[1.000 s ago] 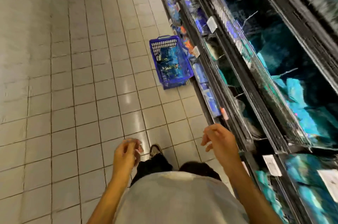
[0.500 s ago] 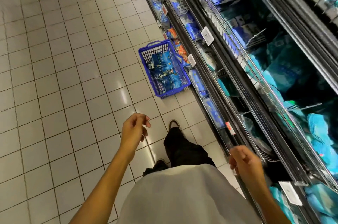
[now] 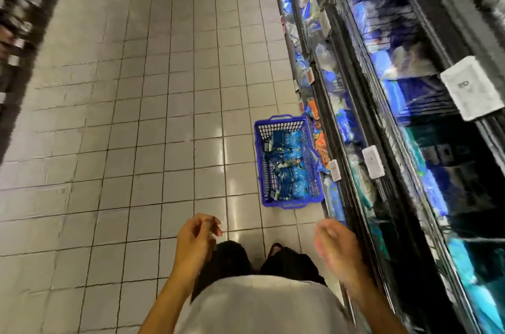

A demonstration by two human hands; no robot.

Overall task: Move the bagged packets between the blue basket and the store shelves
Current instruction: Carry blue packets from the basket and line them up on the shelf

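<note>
Presently both hands are empty: left hand [image 3: 197, 235] loosely curled, right hand [image 3: 334, 245] blurred but holding nothing. Compared with a second ago, the blue basket [image 3: 287, 201] lies nearer ahead; judged an approach for the next pick-up. Bagged packets [image 3: 284, 161] fill it. It stands on the tiled floor [image 3: 153, 115], hard against the store shelves [image 3: 388, 148] on the right.

A pale grey tiled floor [image 3: 164, 120] runs down the aisle. On it, at the right, stands a blue plastic mesh basket [image 3: 287, 204] holding blue bagged packets [image 3: 285, 159], just beside the dark wire-fronted store shelves [image 3: 382, 170] stocked with blue and teal packets along the right.
</note>
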